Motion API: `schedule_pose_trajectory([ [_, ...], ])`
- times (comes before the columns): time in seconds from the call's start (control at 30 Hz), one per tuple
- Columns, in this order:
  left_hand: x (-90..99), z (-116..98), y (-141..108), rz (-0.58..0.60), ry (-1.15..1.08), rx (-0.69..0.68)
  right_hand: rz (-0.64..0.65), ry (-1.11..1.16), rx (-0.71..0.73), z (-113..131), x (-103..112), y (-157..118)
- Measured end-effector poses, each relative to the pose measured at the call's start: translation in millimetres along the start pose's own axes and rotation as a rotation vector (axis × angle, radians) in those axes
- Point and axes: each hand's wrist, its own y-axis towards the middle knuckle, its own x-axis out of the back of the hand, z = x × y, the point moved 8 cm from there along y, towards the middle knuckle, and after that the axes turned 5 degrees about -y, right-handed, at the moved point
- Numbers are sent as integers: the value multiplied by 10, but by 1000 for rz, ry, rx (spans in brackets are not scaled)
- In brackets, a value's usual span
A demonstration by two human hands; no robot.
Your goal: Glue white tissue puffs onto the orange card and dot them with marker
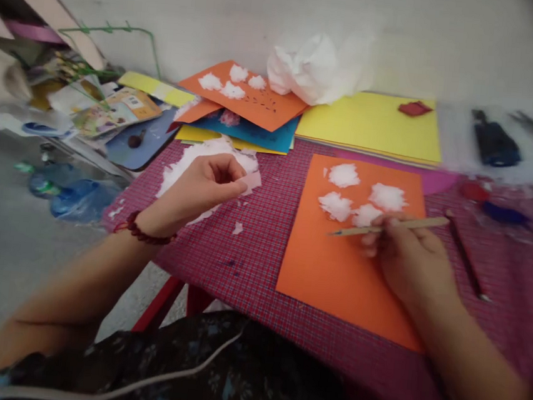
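In the head view, your right hand (414, 258) is over the orange card (330, 266), and its fingers are closed around a pale wooden pencil (427, 223). The pencil's long axis runs nearly side to side across the card: its tip points to your left, just on your side of the nearer white tufts (335, 206), and its blunt end sticks out to the right beyond the card. You have the tip near those tufts, but whether it touches the card cannot be told. Your right hand is the nearer one to the tufts.

Your left hand (206, 185) is above the pile of torn white paper (179, 176), off the card's left side, with thumb and forefinger pinched on a small paper scrap (254, 181). From the pencil's tip, that scrap lies to the left and a little farther from your body, apart from the card.

The pencil looks slim and straight, with a bluish tip. The scrap is thin, flat and pale pinkish white. The orange card lies flat on the checked worktop (261, 259); four fluffy, ragged tufts sit grouped on its far half, and its near half is plain where your arm does not cover it. Beyond, a second orange card (274, 118) carries similar tufts with small dark marks beside them. A dark red pencil (466, 254) lies right of your card.
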Motion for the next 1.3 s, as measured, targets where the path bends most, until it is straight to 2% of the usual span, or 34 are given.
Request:
schedule_pose_trajectory([
  [0.1,-301,-159,227,50,-72,-58,-13,-5,77,72,11,22],
  [0.2,-704,-211,433,159,-175,-34,-50,-13,114,84,65,57],
  [0.3,-1045,-113,555,255,-217,35,-33,-25,124,73,68,66],
  [0.4,-1201,46,582,306,-188,90,3,-60,128,76,39,55],
  [0.53,-1196,167,529,373,-136,129,35,-134,126,94,-4,37],
  [0.63,-1191,228,494,473,-67,157,24,-158,130,103,-8,29],
  [0.73,-1211,252,500,545,51,97,-16,-168,153,120,12,26],
  [0.9,-1200,203,543,478,214,-90,-29,-244,216,165,-8,23],
  [1.03,-1172,175,560,395,318,-163,-47,-244,236,168,3,24],
  [1.17,-1158,195,573,385,359,-129,-41,-217,221,141,14,33],
  [1.3,-1179,174,552,429,288,-78,-43,-213,217,146,16,36],
])
